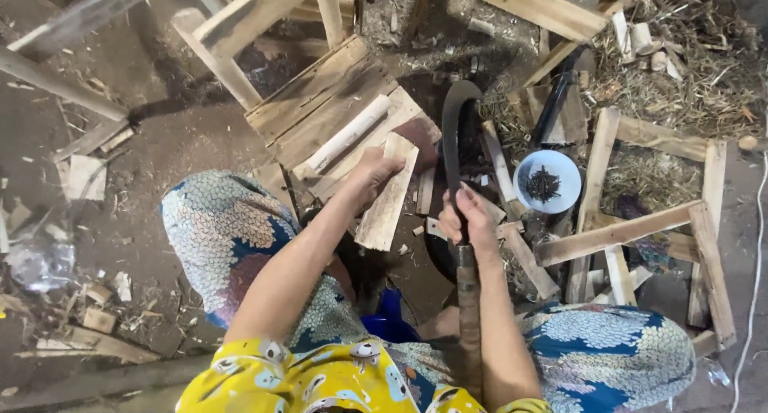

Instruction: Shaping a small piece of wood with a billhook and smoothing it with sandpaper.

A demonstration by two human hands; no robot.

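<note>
Left hand (374, 173) grasps a plank (387, 195); right hand (466, 218) grips a sickle (452, 133); bowl (547, 181) of nails just right.

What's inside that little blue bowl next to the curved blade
The blue bowl holds a small pile of dark nails; its bottom under the pile is covered.

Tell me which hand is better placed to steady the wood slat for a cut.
Left. The left hand already holds the wood slat upright, while the right hand is busy gripping the curved blade.
</note>
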